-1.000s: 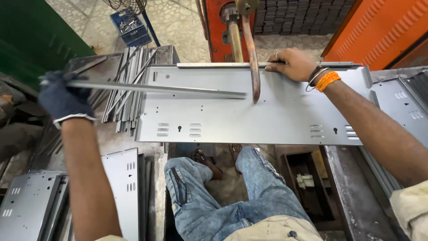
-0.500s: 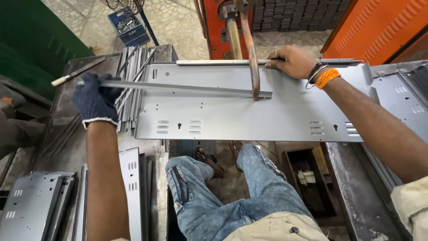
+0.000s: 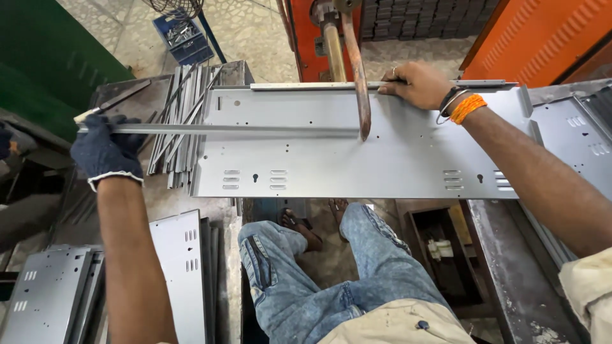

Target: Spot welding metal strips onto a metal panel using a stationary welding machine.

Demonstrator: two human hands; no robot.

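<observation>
A long grey sheet-metal panel [image 3: 395, 159] with slots and keyholes lies across the bench in front of me. My left hand [image 3: 105, 153], in a dark knit glove, grips one end of a long thin metal strip [image 3: 255, 130] that lies across the panel's left part. The strip's other end reaches the curved electrode arm [image 3: 357, 76] of the red welding machine. My right hand [image 3: 414, 83], bare with an orange band and bangles at the wrist, presses on the panel's far edge over another narrow strip [image 3: 306, 85].
A pile of several loose metal strips [image 3: 182, 108] lies left of the panel. Stacked grey panels [image 3: 178, 274] stand at lower left and another panel [image 3: 580, 140] at right. A blue crate [image 3: 182, 38] sits on the floor beyond. My jeans-clad legs [image 3: 319, 280] are below the bench.
My left hand has slid the long strip rightward across the panel until its end meets the electrode arm. My right hand has stayed on the far edge.
</observation>
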